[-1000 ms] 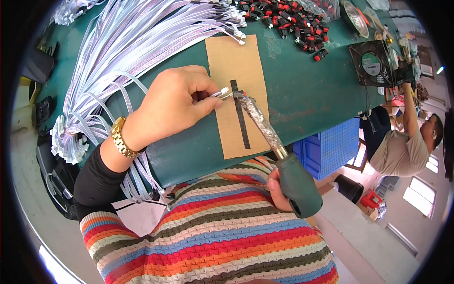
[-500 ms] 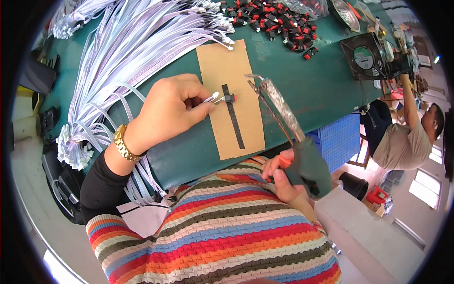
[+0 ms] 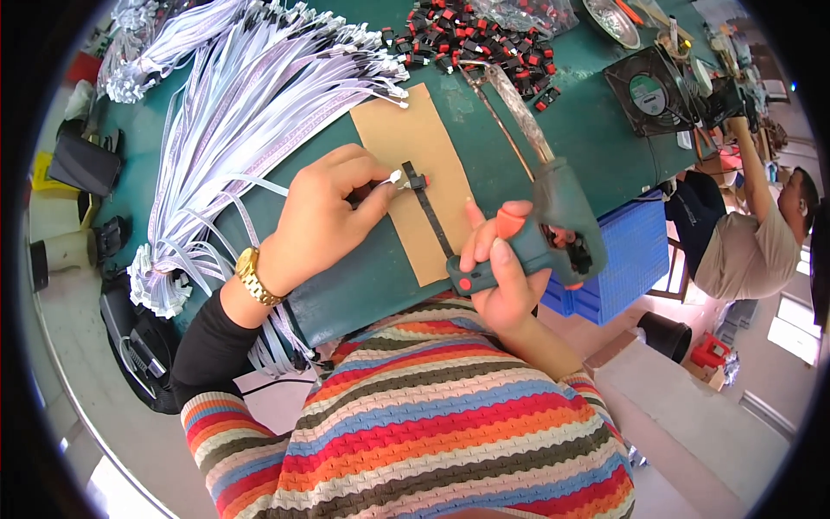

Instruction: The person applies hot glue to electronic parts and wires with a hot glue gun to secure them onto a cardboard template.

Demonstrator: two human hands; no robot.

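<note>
A green surface (image 3: 605,147) fills the view, with a tan cardboard mat (image 3: 415,147) laid near its front edge. A fan of white ribbon cables (image 3: 251,112) spreads over its left part, a heap of small red-and-black connectors (image 3: 467,39) lies at the back, and a black fan (image 3: 653,91) sits far right. A co-worker (image 3: 752,233) sits beyond that edge.

The left hand (image 3: 324,216) rests on the mat's left edge, its fingers (image 3: 376,195) pinched narrow on the end of one white cable (image 3: 393,179), whose tip meets a small black and red connector (image 3: 417,182) on a dark strip (image 3: 430,216).

The right hand (image 3: 506,277) is wrapped around the grip of a green soldering gun (image 3: 558,216). Its long metal tip (image 3: 519,108) points up and away across the surface, so the connector lies left of the gun, nearer the left hand.
</note>
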